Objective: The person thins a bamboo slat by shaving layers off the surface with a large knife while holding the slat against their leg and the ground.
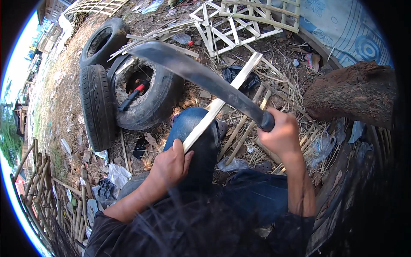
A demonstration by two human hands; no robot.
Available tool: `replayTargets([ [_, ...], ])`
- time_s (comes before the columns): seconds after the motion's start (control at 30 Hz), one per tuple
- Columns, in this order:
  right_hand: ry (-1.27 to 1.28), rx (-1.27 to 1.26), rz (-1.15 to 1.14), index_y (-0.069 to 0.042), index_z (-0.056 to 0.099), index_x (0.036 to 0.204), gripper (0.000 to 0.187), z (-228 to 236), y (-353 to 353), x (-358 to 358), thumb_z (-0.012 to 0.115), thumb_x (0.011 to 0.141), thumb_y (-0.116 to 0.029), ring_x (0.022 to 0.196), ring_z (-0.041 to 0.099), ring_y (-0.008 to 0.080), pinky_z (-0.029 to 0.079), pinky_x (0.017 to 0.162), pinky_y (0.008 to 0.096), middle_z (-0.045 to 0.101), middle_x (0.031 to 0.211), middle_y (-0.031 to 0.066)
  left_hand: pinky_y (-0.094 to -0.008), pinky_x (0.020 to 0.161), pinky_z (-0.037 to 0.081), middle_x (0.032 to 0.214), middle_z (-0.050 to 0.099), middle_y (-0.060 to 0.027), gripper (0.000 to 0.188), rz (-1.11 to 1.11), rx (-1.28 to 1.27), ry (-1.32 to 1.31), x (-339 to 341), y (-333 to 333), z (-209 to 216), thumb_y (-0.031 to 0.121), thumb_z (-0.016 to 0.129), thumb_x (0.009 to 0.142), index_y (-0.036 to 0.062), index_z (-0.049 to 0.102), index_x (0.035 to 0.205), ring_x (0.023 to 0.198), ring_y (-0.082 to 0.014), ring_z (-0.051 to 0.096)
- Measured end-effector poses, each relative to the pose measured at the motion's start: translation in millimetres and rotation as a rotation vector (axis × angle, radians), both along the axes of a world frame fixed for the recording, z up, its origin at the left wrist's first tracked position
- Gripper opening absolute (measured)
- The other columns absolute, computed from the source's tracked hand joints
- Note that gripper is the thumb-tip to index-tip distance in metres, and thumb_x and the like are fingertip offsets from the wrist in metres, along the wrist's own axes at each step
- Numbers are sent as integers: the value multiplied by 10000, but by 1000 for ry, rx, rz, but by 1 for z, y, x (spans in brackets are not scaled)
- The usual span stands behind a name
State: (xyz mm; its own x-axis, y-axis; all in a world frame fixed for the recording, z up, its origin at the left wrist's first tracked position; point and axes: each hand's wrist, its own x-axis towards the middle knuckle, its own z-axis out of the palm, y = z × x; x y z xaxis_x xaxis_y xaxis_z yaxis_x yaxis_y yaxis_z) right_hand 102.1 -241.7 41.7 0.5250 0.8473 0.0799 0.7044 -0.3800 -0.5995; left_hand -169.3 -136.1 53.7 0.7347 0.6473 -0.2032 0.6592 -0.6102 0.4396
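My left hand point(172, 166) is closed round the near end of a pale bamboo strip point(203, 125), which slants away from me over my bent knee point(188, 118). In my right hand point(280, 133) is the dark handle of a machete point(201, 73). Its long curved blade points to the far left and crosses over the strip. I cannot tell whether the blade touches the strip. Part of the strip is hidden behind the blade.
Old tyres point(98, 107) stand at the left, with a red and black handled tool point(135, 95) lying in one. Lattice frames of strips point(239, 25) lie at the far side. A thick log point(349, 94) is at the right, near a blue patterned sheet point(342, 30). Plastic scraps point(117, 175) litter the ground.
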Motion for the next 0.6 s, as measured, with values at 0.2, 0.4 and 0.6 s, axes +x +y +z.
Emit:
replayTargets([
  [0.2, -116, -64, 202, -90, 652, 844, 230, -22, 17, -36, 717, 676, -234, 744, 674, 332, 520, 685, 443, 673, 739, 145, -467, 522, 496, 639, 585, -221, 298, -61, 95, 17, 2, -2, -2, 222, 583, 932, -16, 411, 885, 588, -400, 612],
  [0.4, -172, -178, 70, -92, 652, 826, 261, -26, 39, 0, 735, 639, -254, 757, 674, 342, 523, 695, 438, 674, 739, 147, -496, 519, 476, 640, 576, -240, 286, -50, 43, 27, -1, 7, -2, 183, 586, 926, -26, 391, 918, 593, -428, 598],
  [0.6, -235, -229, -245, -79, 678, 839, 225, -23, 27, 61, 706, 681, -236, 801, 662, 381, 518, 714, 455, 683, 792, 178, -517, 530, 462, 644, 566, -254, 279, -48, 27, 10, -8, 13, 3, 150, 594, 917, -34, 385, 939, 609, -454, 589],
])
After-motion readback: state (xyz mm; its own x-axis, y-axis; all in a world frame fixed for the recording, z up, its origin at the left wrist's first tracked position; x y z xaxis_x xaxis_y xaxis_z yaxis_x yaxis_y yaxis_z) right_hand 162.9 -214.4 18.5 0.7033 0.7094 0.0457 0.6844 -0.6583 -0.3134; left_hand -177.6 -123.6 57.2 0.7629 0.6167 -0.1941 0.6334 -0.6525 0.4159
